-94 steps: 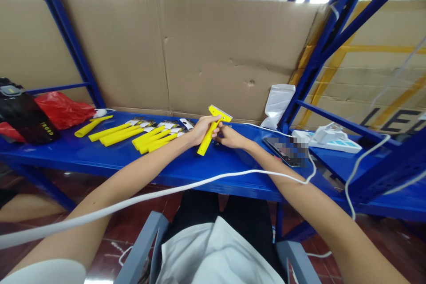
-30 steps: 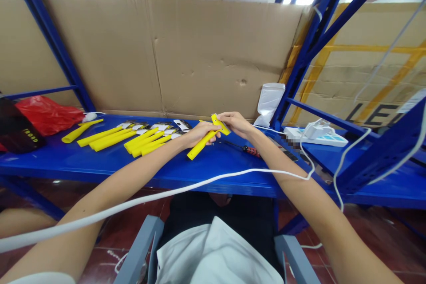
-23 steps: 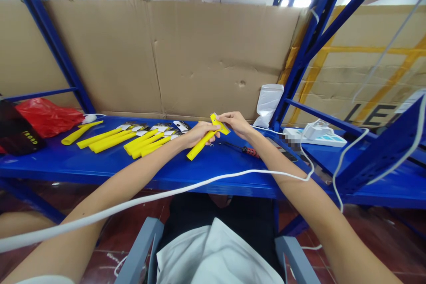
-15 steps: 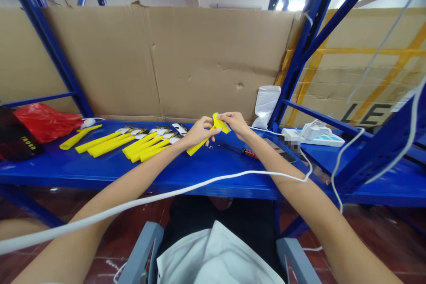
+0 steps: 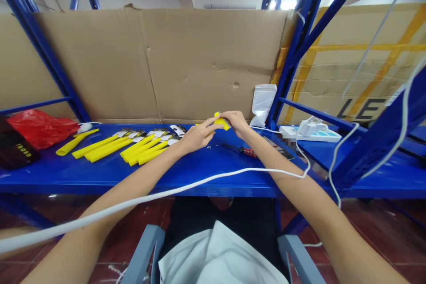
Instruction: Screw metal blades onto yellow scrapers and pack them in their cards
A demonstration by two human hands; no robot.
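Note:
A yellow scraper-like tool (image 5: 222, 121) with a wide flat head is held above the blue shelf. My left hand (image 5: 198, 135) is closed on it, fingers stretched along the head and hiding most of the handle. At the head's right edge, my right hand (image 5: 237, 123) pinches it between thumb and fingers. Below the hands lie a few tiny metal bits (image 5: 208, 147), probably screws. A screwdriver (image 5: 248, 151) with a red and black handle rests near my right forearm. To the left, several more yellow tools (image 5: 108, 148) lie in a row, many with black-and-white cards at their far ends.
A white cable (image 5: 186, 187) crosses in front of my forearms. On the right stand a power strip (image 5: 309, 133) and a white plastic bag (image 5: 263, 103). A red bag (image 5: 45, 128) and black box (image 5: 16, 144) sit far left. Cardboard (image 5: 199, 62) backs the shelf (image 5: 100, 177).
The tool has turned in my hands, so its handle no longer points toward me. My left hand has rolled over it, its back now facing up. My right hand stays at the head.

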